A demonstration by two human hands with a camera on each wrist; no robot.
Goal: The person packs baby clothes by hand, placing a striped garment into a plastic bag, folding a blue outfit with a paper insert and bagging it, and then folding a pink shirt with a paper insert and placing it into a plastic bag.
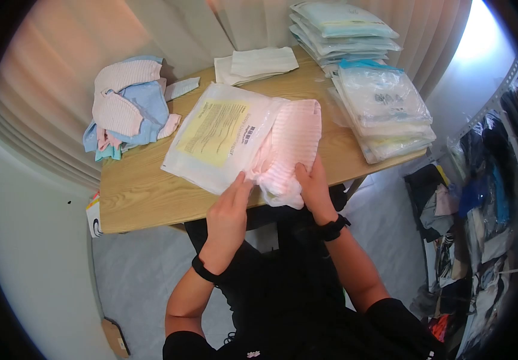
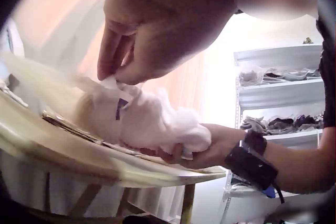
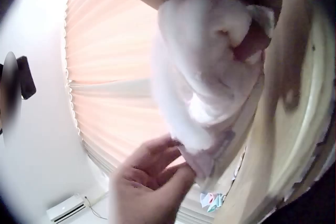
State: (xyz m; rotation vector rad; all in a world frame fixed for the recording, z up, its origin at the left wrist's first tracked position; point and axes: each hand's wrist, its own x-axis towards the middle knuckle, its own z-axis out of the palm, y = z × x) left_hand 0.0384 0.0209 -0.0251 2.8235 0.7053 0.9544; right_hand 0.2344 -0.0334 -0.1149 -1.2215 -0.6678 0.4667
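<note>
A pink ribbed garment with a white fluffy lining (image 1: 292, 135) lies partly inside a frosted plastic bag (image 1: 181, 147) with a yellow printed panel. My left hand (image 1: 229, 210) pinches the bag's edge near its opening; the left wrist view shows thumb and fingers (image 2: 118, 66) together on the film. At the garment's near right side, my right hand (image 1: 316, 192) grips the bundle, thumb on top, fingers beneath. In the right wrist view the fluffy lining (image 3: 205, 50) bulges out above my left hand (image 3: 152, 182).
Folded pink and blue clothes (image 1: 145, 108) are heaped at the table's left. White folded sheets (image 1: 265, 63) lie at the back. Stacks of bagged items (image 1: 385, 96) stand at the right. Shelving with clothes (image 1: 481, 222) is beyond the table (image 1: 139, 204).
</note>
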